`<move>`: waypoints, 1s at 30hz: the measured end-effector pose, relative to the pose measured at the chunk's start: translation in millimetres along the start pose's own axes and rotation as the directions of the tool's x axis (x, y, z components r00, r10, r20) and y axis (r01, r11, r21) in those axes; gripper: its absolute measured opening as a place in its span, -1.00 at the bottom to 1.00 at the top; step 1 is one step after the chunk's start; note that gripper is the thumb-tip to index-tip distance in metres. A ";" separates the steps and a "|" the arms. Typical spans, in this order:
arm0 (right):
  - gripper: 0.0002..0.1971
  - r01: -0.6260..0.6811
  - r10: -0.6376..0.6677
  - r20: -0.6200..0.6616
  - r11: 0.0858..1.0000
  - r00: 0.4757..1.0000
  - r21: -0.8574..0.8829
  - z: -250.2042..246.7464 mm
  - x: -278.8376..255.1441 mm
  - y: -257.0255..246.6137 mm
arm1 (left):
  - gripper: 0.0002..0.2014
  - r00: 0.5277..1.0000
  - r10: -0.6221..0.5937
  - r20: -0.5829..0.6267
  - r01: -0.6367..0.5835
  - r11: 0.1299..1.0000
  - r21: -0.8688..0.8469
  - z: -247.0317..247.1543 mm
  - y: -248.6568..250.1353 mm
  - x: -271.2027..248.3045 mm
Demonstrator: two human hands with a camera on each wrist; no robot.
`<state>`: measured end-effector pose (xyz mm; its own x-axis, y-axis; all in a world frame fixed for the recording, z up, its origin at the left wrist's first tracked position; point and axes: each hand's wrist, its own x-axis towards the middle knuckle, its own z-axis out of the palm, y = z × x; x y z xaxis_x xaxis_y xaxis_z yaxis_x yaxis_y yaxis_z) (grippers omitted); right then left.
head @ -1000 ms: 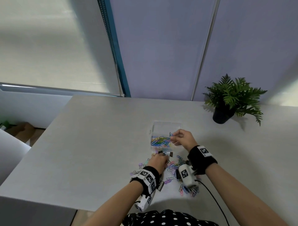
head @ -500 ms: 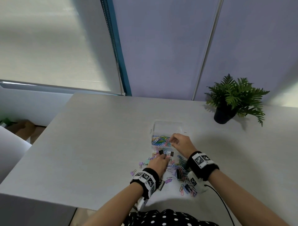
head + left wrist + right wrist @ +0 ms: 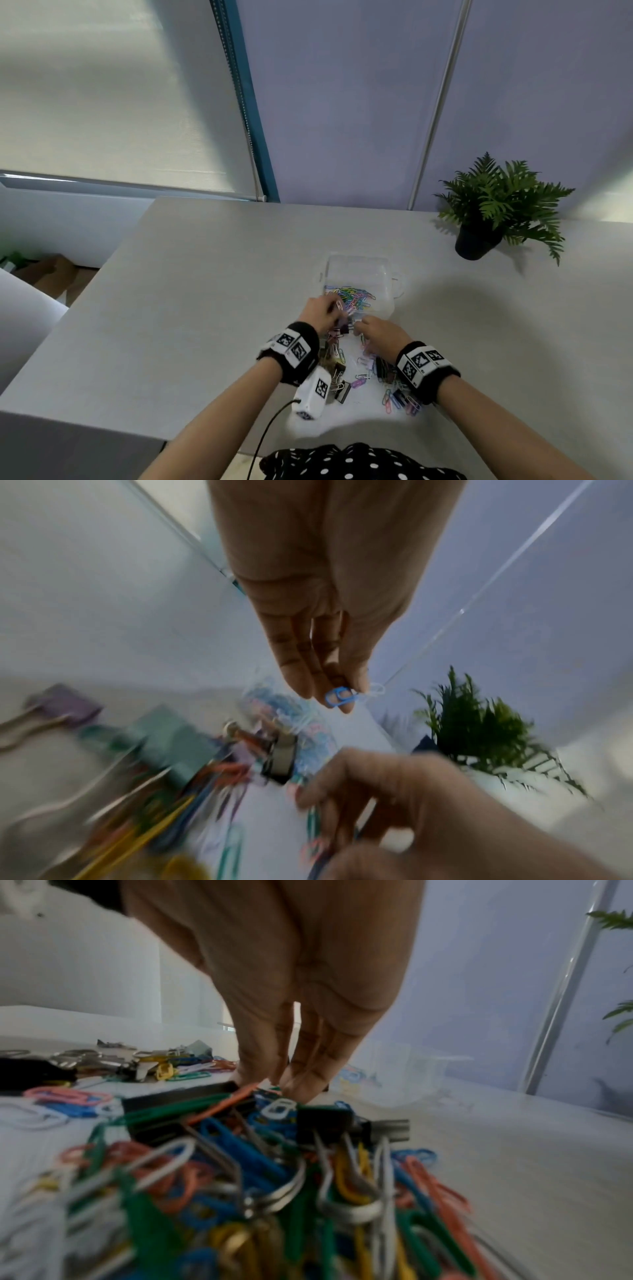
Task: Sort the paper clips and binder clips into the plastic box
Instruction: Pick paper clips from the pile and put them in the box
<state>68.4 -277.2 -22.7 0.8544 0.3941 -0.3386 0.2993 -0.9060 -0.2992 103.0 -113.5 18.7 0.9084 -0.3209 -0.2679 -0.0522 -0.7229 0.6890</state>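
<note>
The clear plastic box (image 3: 390,274) stands mid-table, its near compartment full of coloured paper clips (image 3: 351,296). My left hand (image 3: 320,313) hovers at the box's near left corner and pinches a blue paper clip (image 3: 339,698) between thumb and fingertips. My right hand (image 3: 375,334) is down on the loose pile (image 3: 363,373) just in front of the box. Its fingertips (image 3: 298,1091) close on a paper clip among black binder clips (image 3: 323,1126). Motion blur hides much of the pile in the left wrist view.
A potted fern (image 3: 479,240) stands at the back right of the table. Binder clips (image 3: 340,394) and more paper clips (image 3: 400,401) lie between my wrists. The table's left edge (image 3: 102,274) drops to the floor. A cable (image 3: 270,428) hangs from my left wrist.
My left hand rose from the pile to the box with a clip. My right hand came back from the box down onto the pile.
</note>
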 end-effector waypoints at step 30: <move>-0.88 -0.033 0.038 -0.064 0.996 0.997 0.088 8.9 -12.5 -7.2 | -0.71 0.898 0.257 0.358 -0.400 0.816 0.417 7.4 -40.7 -33.0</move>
<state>51.8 -274.2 -24.3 0.8908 0.3483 -0.2919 0.2327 -0.9013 -0.3654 72.0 -78.0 -5.5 0.6533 -0.6930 -0.3049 -0.5789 -0.7168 0.3887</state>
